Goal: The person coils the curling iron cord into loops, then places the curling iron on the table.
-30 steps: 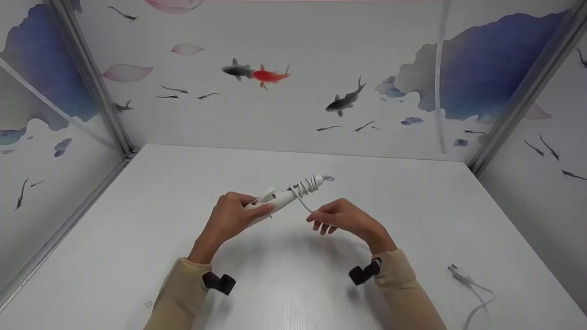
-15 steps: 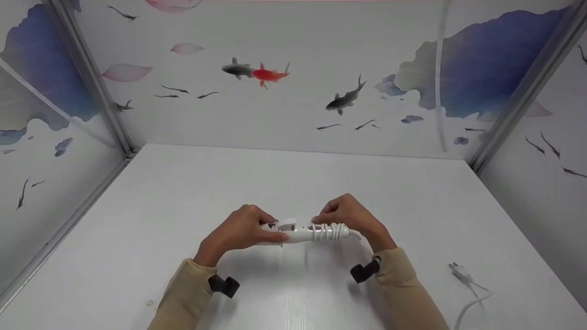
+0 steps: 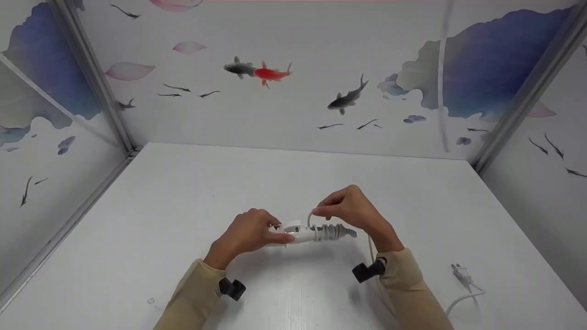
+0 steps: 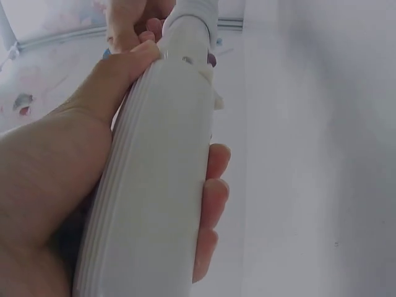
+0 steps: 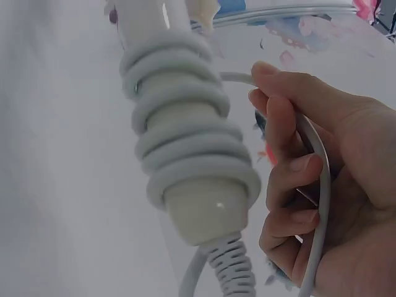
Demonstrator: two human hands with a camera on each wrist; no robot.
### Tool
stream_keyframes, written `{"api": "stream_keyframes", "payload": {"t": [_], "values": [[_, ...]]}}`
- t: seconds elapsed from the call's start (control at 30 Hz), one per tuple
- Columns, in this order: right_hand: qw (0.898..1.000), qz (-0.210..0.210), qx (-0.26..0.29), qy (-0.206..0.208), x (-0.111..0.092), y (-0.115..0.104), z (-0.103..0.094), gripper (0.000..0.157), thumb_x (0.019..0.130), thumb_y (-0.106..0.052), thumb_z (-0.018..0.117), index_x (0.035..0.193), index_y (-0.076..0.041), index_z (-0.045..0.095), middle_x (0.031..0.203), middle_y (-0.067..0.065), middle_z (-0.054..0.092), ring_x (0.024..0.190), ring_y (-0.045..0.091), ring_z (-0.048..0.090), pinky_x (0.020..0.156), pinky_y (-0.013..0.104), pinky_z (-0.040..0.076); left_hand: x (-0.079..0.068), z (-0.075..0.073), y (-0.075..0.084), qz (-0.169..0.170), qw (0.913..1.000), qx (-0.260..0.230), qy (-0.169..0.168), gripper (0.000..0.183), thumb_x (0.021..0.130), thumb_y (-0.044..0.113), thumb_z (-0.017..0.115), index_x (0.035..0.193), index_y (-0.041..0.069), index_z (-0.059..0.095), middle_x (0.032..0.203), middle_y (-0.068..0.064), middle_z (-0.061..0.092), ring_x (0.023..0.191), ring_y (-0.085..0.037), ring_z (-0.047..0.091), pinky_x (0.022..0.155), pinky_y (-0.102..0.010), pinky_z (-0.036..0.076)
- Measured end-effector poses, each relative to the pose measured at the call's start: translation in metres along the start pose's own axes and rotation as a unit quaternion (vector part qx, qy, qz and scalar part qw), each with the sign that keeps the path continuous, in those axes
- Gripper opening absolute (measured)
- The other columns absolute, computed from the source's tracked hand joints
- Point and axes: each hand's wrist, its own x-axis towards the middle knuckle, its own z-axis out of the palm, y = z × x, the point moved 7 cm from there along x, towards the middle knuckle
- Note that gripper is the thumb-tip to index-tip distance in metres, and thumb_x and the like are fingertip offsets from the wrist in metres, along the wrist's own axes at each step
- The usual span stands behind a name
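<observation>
My left hand [image 3: 250, 233] grips the body of a white hair iron [image 3: 302, 235], which lies roughly level, its cord end to the right. In the left wrist view the iron's ridged side [image 4: 120, 179] runs under the thumb, with fingertips [image 4: 213, 201] round the far side. White cord [image 5: 185, 145] is wound in several turns around the end of the iron, above the ribbed strain relief [image 5: 232, 266]. My right hand [image 3: 353, 208] pinches the cord between thumb and index finger, just above and behind the iron. From there the cord passes through the curled fingers.
The cord's two-pin plug [image 3: 462, 275] lies on the white table [image 3: 284, 293] at the right, near the right forearm. Printed panels [image 3: 275, 114] with fish and leaves enclose the back and sides. Black wrist cameras [image 3: 367, 271] sit on both sleeves.
The iron has tilted down from slanting to level and moved slightly right. The right hand has carried the cord from in front of the iron to behind it, adding to the windings.
</observation>
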Motion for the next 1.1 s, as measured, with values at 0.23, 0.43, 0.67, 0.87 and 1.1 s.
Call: {"api": "stream_keyframes", "payload": {"t": [0.23,0.43,0.67,0.87,1.1], "values": [[0.999,-0.03,0.002,-0.022,-0.006,-0.019,0.001,0.02,0.088,-0.032,0.077,0.1,-0.017,0.082,0.091,0.003,0.077,0.076,0.014,0.061,0.069,0.026,0.05,0.002,-0.017,-0.009,-0.076,0.9954,-0.018,0.055,0.05,0.083,0.051,0.078,0.111,0.009,0.077,0.108,-0.007,0.074,0.077,-0.016,0.059,0.066,-0.029,0.046],[0.992,-0.098,0.024,-0.076,-0.012,-0.03,0.002,0.024,0.1,-0.028,0.063,0.114,-0.015,0.077,0.079,-0.002,0.066,0.06,0.01,0.043,0.054,0.02,0.036,0.006,-0.035,-0.011,-0.103,0.9898,-0.061,0.077,0.047,0.084,0.051,0.076,0.106,0.009,0.079,0.101,-0.006,0.074,0.078,-0.016,0.061,0.065,-0.027,0.046],[0.977,-0.132,0.047,-0.159,-0.015,-0.03,0.011,0.037,0.104,-0.02,0.054,0.14,-0.014,0.059,0.091,0.001,0.067,0.057,0.008,0.045,0.049,0.019,0.035,0.006,-0.049,-0.017,-0.126,0.9825,-0.091,0.102,0.046,0.084,0.051,0.076,0.103,0.009,0.08,0.095,-0.007,0.074,0.079,-0.018,0.062,0.065,-0.028,0.047],[0.975,-0.122,0.089,-0.162,-0.011,-0.023,0.011,0.034,0.105,-0.025,0.054,0.135,-0.012,0.064,0.088,0.001,0.069,0.06,0.009,0.052,0.049,0.019,0.041,0.004,-0.056,-0.022,-0.127,0.9769,-0.125,0.118,0.047,0.085,0.052,0.075,0.105,0.009,0.079,0.098,-0.008,0.074,0.081,-0.02,0.064,0.068,-0.03,0.049],[0.965,-0.112,0.144,-0.187,-0.007,-0.018,0.018,0.032,0.104,-0.024,0.054,0.124,-0.003,0.069,0.082,-0.002,0.068,0.053,0.007,0.045,0.049,0.019,0.039,0.0,-0.066,-0.027,-0.124,0.9699,-0.159,0.137,0.046,0.087,0.048,0.074,0.109,0.008,0.078,0.102,-0.011,0.073,0.086,-0.022,0.062,0.07,-0.029,0.048]]}}
